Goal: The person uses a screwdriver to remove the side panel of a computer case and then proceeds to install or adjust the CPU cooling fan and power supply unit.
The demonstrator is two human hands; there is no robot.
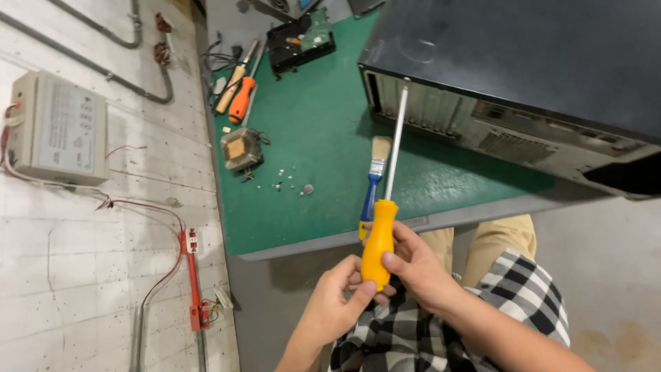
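Both my hands hold a long screwdriver (381, 238) with an orange-yellow handle; its steel shaft points up toward the back panel of a black computer case (509, 76). My left hand (336, 300) grips the bottom of the handle. My right hand (416, 265) wraps the handle's side and also seems to hold a small paintbrush (374, 180) with a blue and yellow handle, bristles up, just left of the shaft.
The green mat (310, 138) covers the table, with small screws (292, 182) and a transformer-like part (241, 149). Two more screwdrivers (237, 86) and a hard drive (299, 41) lie farther back. A white wall with a grey box (58, 127), pipes and wires is on the left.
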